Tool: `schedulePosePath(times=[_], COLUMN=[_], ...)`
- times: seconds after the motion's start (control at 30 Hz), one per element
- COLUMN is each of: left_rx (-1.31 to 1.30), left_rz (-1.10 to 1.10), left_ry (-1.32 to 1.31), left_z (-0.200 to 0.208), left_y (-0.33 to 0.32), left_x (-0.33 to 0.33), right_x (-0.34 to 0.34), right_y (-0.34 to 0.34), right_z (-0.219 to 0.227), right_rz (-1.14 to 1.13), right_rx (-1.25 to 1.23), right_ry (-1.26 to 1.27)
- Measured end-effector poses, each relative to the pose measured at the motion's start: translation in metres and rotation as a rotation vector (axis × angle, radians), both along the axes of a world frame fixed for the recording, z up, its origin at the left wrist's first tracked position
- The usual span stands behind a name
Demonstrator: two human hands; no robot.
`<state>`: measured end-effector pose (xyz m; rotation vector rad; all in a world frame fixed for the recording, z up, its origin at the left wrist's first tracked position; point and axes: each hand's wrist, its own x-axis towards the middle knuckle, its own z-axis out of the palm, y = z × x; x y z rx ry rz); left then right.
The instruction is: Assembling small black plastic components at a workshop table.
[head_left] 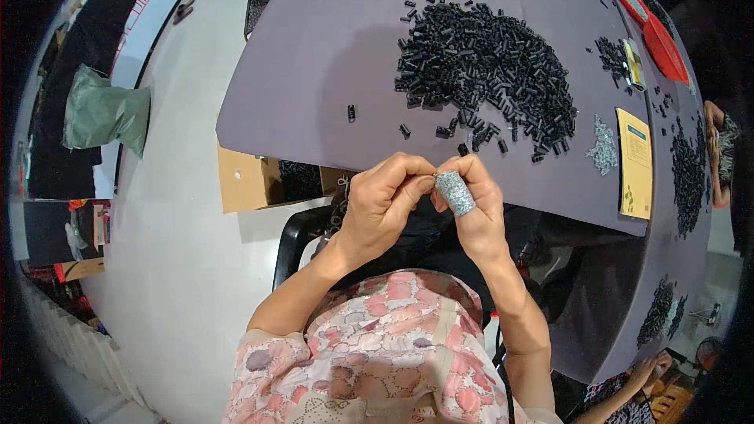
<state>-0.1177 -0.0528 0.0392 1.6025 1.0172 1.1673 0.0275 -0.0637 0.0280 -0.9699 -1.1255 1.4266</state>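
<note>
My left hand (385, 198) and my right hand (477, 202) meet in front of me at the near edge of the grey-covered table (306, 71). Thumb and fingers of both are pinched together, fingertips nearly touching. Whatever small thing lies between them is too small and covered to name. A silvery-grey speckled sleeve (455, 193) wraps my right thumb. Just beyond my hands spreads a large pile of small black tube-shaped parts (487, 71). A few loose black parts (352, 113) lie apart from it.
Right of the pile are small clear-grey pieces (602, 146) and a yellow booklet (635, 163). Red baskets (666, 47) stand at the far right. Below the table's left edge sits an open cardboard box (243, 180). Other people's hands (648, 369) work at the right side.
</note>
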Motion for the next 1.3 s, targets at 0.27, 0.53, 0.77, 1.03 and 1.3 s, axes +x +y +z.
schedulePosePath(times=[0.27,0.53,0.77,1.03,1.3], left_rx=[-0.241,-0.284,-0.183,-0.073,-0.485], left_rz=[-0.019,0.028,0.026,-0.006,-0.107], left_ry=[-0.162,-0.295,-0.173,-0.029,-0.313], left_z=[-0.002,0.007,0.001,0.002,0.006], left_y=[-0.006,-0.005,-0.005,-0.002,-0.001], left_x=[-0.002,0.004,0.005,0.002,0.002], right_x=[0.001,0.001,0.007,0.010,0.014], right_y=[-0.001,0.002,0.002,0.004,0.005], right_z=[0.005,0.005,0.001,0.002,-0.002], right_rz=[-0.064,-0.091,-0.047,-0.020,-0.056], right_rx=[0.294,0.394,0.238,0.331,0.600], right_ry=[-0.307,-0.398,-0.343,-0.373,-0.553])
